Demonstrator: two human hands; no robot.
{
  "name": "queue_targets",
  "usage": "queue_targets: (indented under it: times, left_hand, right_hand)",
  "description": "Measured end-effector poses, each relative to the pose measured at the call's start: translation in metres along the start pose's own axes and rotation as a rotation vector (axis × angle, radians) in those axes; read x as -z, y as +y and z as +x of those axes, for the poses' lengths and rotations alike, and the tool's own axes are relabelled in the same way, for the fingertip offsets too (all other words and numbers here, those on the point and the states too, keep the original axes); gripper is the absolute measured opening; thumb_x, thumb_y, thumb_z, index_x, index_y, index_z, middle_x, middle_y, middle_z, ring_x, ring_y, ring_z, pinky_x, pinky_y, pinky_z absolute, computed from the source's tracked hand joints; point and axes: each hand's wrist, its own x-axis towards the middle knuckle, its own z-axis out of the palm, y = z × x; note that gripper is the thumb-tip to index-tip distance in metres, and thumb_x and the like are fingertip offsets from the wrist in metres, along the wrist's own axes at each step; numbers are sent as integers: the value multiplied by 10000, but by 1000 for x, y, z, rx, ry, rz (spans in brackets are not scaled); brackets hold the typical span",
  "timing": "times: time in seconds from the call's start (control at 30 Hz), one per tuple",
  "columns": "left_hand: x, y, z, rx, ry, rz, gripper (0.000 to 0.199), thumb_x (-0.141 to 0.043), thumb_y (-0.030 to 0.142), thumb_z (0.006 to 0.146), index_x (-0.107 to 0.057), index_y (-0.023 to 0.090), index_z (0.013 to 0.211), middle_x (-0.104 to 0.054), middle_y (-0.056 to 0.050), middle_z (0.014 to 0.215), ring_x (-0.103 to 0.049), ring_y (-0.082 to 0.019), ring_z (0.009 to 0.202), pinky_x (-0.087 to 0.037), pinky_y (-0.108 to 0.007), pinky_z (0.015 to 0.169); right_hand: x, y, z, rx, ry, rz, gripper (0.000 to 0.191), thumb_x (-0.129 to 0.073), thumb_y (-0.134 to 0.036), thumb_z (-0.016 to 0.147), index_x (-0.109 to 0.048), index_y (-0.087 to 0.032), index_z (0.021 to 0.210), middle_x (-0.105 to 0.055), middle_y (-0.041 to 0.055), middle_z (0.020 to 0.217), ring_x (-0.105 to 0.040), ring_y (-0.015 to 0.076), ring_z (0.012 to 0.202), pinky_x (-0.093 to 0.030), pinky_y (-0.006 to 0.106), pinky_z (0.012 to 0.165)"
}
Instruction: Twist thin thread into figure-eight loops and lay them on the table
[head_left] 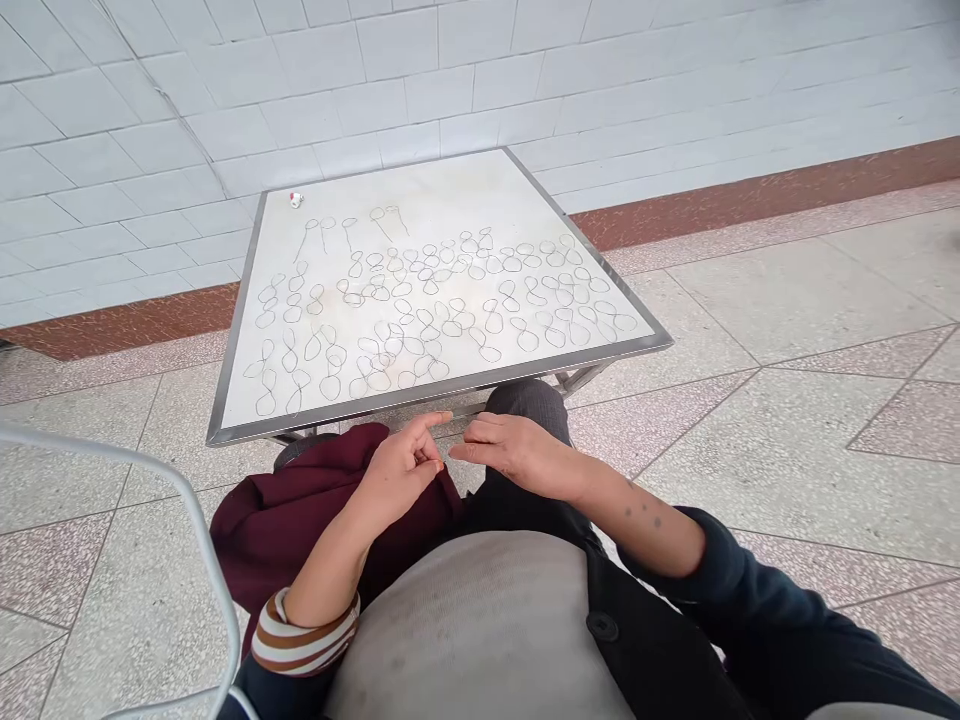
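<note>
My left hand (405,470) is over my lap, just short of the table's front edge. Its thumb and a finger are pinched together while the index finger points toward my other hand. Close beside it, my right hand (517,450) has its fingers curled and pressed toward the thumb. Anything thin between the fingertips is too small to make out. In front of both hands, the white table (450,190) bears many thin dark wire loops, most twisted into figure-eights (491,316). Farther back lie several single loops with straight tails (347,232).
A small red-and-white object (296,200) sits at the table's far left corner. Dark red cloth (300,510) drapes over my left leg. A pale metal tube frame (187,500) stands at my left. Behind the table runs a white tiled wall (420,70).
</note>
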Motion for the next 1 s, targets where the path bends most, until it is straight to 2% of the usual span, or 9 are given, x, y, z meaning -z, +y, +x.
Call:
queue_targets:
  times: [0.13,0.4,0.5,0.6,0.7,0.8,0.83,0.9,1.0]
  left_hand:
    - [0,-3,0,-15,-9,35,556,-575,114,712,-628,274,1242,-585,24,653,-495,-144,590,-391,-257,593]
    - [0,-9,2,56,-9,4,563,-567,91,709,-613,263,1242,-565,35,665,-496,-135,595,-386,-254,597]
    - [1,-7,4,41,22,10,548,-596,116,736,-599,270,1263,-605,26,702,-520,-139,618,-410,-269,641]
    - [12,0,5,-27,130,-30,582,-666,187,767,-547,286,1328,-695,-22,903,-605,-176,826,-439,-313,816]
    - [23,1,5,-113,390,-253,544,-690,281,797,-550,272,1323,-692,-68,1107,-593,-209,1057,-419,-345,933]
    - [20,-10,5,-116,612,-576,414,-694,320,802,-624,230,1201,-702,-70,1051,-628,-181,966,-466,-321,860]
    - [16,-14,6,-91,627,-645,412,-728,299,770,-639,223,1165,-706,-60,1016,-635,-166,920,-474,-307,839]
    - [3,-19,9,-50,556,-723,483,-789,241,699,-640,224,1158,-705,-51,1006,-638,-159,914,-477,-302,844]
    - [-17,-15,13,-54,520,-819,507,-817,217,657,-645,225,1134,-707,-43,960,-647,-180,942,-485,-321,859]
  right_hand:
    - [4,-4,1,19,-106,-102,311,-377,-86,955,-631,-167,1113,-564,57,821,-459,182,748,-397,307,648]
    - [-6,-7,-1,-9,-120,-83,344,-407,-49,922,-597,-185,1175,-572,52,838,-484,176,752,-390,281,612]
    - [-16,-7,-2,-117,-12,46,264,-403,-126,965,-624,-186,1097,-567,42,805,-518,161,726,-417,264,608]
    - [-26,-9,-1,-267,180,266,216,-425,-196,980,-619,-188,1074,-596,41,823,-565,147,737,-466,257,651]
    - [-33,-13,4,-413,373,436,172,-474,-214,963,-622,-206,1052,-636,38,856,-600,145,764,-496,264,682]
    - [-36,-18,13,-529,543,530,145,-514,-246,945,-636,-211,1015,-650,41,874,-620,143,756,-505,253,630]
    - [-37,-20,17,-545,579,545,143,-521,-251,939,-639,-211,1008,-652,43,878,-624,144,754,-506,250,614]
    - [-38,-22,24,-555,618,556,141,-528,-250,931,-644,-211,1001,-655,45,883,-628,146,756,-512,248,603]
    - [-39,-25,32,-560,630,556,140,-532,-250,925,-648,-214,993,-660,46,886,-628,149,753,-519,251,600]
